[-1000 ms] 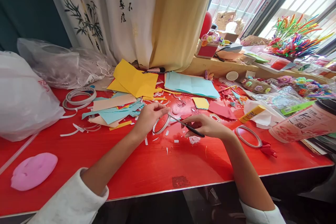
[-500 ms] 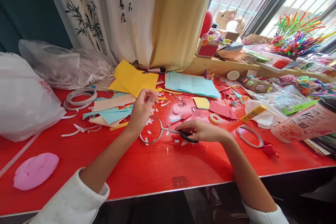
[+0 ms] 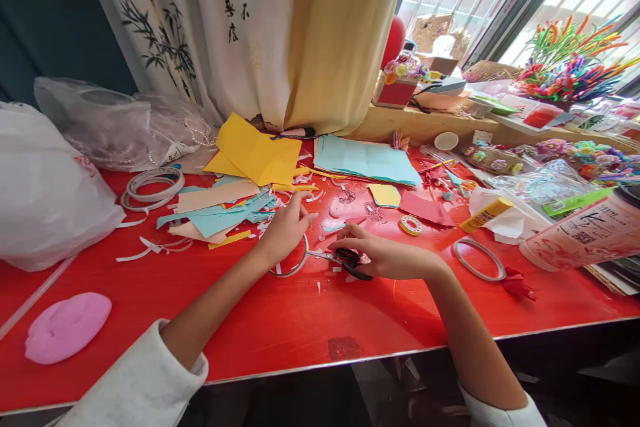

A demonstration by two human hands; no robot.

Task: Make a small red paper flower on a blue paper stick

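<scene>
On the red table, a thin white ring lies partly under my left hand. The fingers of that hand stretch forward and apart, and I see nothing held between them. To the right, my right hand is curled round the black handles of a pair of scissors. Their metal blades point left, with the tips at the ring's right edge. Small white paper snippets lie scattered near the blades. My right fingertips are partly hidden behind the handles.
Cut paper strips, yellow sheets and light blue sheets lie farther back. A glue stick, another white ring and a large cup are at right. Pink clay and plastic bags are at left.
My left hand has come down and slightly right, from a pinched shape to spread fingers over the ring. The scissors have shifted slightly, and their handles show more under my right hand.
</scene>
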